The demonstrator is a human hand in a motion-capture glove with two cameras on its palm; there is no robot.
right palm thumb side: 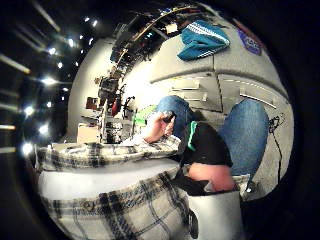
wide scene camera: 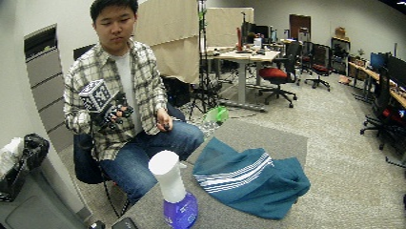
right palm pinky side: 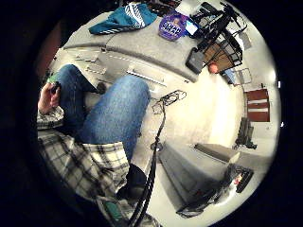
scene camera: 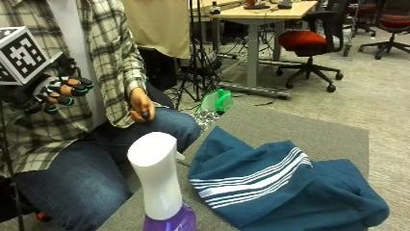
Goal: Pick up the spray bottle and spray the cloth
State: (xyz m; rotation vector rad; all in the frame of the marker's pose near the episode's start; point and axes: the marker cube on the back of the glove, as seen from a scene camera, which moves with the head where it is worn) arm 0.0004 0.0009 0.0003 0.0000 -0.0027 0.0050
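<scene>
The bottle (scene camera: 160,192) has a white top and a purple base. Just beside it on the grey desk (scene camera: 307,130) lies the cloth (scene camera: 282,190), teal blue with a band of thin white stripes. Behind the desk, the person wears a shirt (scene camera: 115,53) checked in cream, grey and dark lines, over blue jeans (scene camera: 96,168). The right hand (scene camera: 61,91) is gloved in black with green fingertips. A green object (scene camera: 218,101) lies on the floor beyond the desk.
</scene>
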